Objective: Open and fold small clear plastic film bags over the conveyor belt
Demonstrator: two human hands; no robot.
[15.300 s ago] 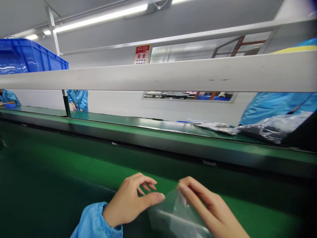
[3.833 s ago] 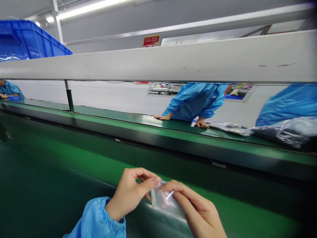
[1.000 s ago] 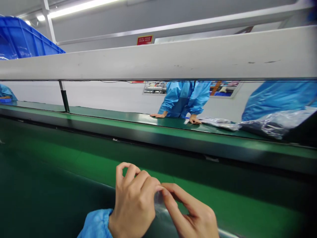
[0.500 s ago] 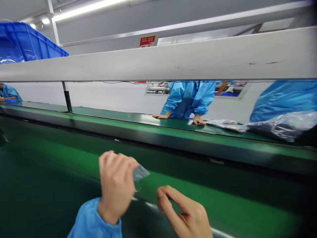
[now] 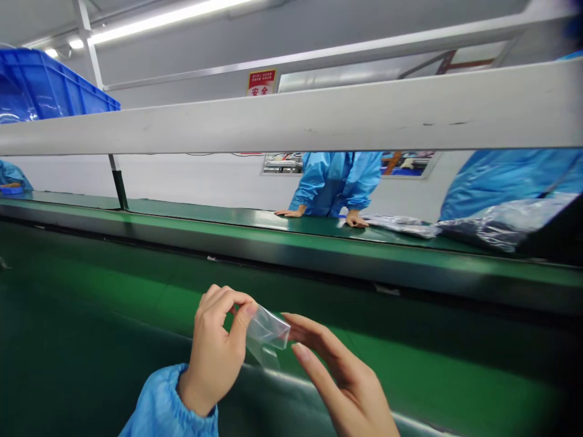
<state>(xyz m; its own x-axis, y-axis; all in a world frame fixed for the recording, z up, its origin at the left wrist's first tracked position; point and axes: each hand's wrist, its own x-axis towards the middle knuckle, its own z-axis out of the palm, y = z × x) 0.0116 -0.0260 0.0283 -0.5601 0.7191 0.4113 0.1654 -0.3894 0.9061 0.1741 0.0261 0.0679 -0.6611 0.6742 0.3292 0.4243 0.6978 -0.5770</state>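
Pinching plastic bag (image 5: 268,332) near belt edge (image 5: 277,374)

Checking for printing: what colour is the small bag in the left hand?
The small bag is clear, colourless plastic, no print visible; best in the head view.

One clear plastic bag (image 5: 268,331), one left hand (image 5: 214,349), one right hand (image 5: 339,379), one green conveyor belt (image 5: 136,291), one blue crate (image 5: 50,85) and three blue-gowned co-workers: one (image 5: 9,175), another (image 5: 336,185), a third (image 5: 510,185).

Light-blue elasticated smock sleeve (image 5: 164,394)
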